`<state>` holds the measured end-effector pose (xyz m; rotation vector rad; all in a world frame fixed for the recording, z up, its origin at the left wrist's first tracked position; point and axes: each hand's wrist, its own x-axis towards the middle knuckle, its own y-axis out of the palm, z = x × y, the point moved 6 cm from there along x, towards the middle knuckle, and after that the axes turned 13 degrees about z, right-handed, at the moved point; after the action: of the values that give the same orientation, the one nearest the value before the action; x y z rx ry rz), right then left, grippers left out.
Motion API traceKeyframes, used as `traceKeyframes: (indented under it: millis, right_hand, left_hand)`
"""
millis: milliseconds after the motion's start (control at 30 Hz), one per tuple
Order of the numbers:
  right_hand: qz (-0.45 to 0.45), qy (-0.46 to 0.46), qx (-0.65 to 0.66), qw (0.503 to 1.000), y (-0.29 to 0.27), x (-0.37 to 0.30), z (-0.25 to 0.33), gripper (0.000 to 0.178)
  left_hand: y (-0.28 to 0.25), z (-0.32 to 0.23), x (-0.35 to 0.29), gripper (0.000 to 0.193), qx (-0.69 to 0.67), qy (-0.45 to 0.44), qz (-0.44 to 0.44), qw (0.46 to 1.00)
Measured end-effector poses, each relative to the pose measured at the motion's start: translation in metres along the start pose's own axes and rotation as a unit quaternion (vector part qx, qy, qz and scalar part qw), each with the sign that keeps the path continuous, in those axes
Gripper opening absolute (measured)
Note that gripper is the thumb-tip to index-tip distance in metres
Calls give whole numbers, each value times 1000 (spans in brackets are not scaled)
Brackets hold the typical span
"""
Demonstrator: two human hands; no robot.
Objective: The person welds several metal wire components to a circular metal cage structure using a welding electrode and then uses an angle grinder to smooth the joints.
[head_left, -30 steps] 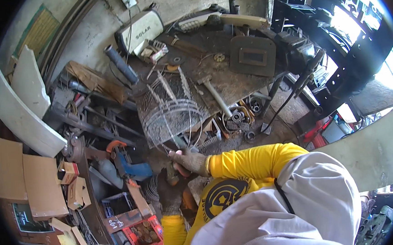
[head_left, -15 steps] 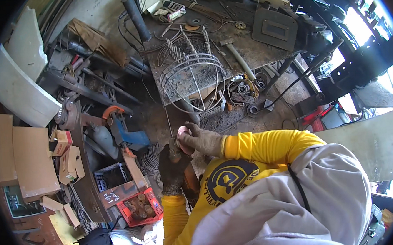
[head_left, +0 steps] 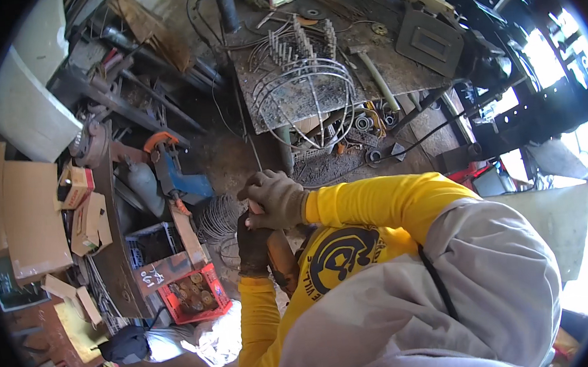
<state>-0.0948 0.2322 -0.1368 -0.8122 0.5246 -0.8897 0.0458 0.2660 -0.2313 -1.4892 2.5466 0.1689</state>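
Observation:
In front of my chest, both gloved hands come together on an angle grinder (head_left: 282, 258) with an orange-brown body. My left hand (head_left: 253, 246), in a dark glove, is wrapped round the grinder's head end. My right hand (head_left: 278, 199), in a grey-brown glove, curls over the top from the right. Under its fingers shows a narrow part of a pinkish disc (head_left: 255, 205); the rest of the disc is hidden. Beyond my hands, a round wire frame (head_left: 305, 104) leans at the near edge of the metal worktable (head_left: 261, 107).
A hammer (head_left: 377, 79) and upright metal rods (head_left: 301, 40) are on the worktable. To the left stand a blue clamp tool (head_left: 188, 184), a wire coil (head_left: 223, 219), a red crate (head_left: 210, 295) holding round parts, and cardboard boxes (head_left: 33, 208). A cable (head_left: 440, 129) crosses at the right.
My right hand has turned over the disc, covering most of its pink face. Both hands have shifted slightly left, and more of the grinder's body shows. The whole view has tilted slightly.

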Motion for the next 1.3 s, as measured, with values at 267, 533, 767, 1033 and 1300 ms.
traceKeyframes:
  millis: [267,533,767,1033,1300]
  right_hand:
    - [40,-104,-67,992,-1,-9,-1,34]
    - [34,-117,-52,991,-43,-2,24,39]
    - [-19,-202,-113,973,-43,0,29,30]
    - [63,-123,-148,979,-31,8,27,25]
    - [69,-252,-156,953,-38,18,49,27]
  left_hand:
    - [-10,8,-23,68,-181,10,-15,983]
    - [-15,3,-26,66,-240,21,0,970]
    - [-12,1,-11,66,-278,8,33,960]
    - [-15,5,-8,53,-250,20,23,968]
    - [-14,-36,-14,60,-232,10,61,971]
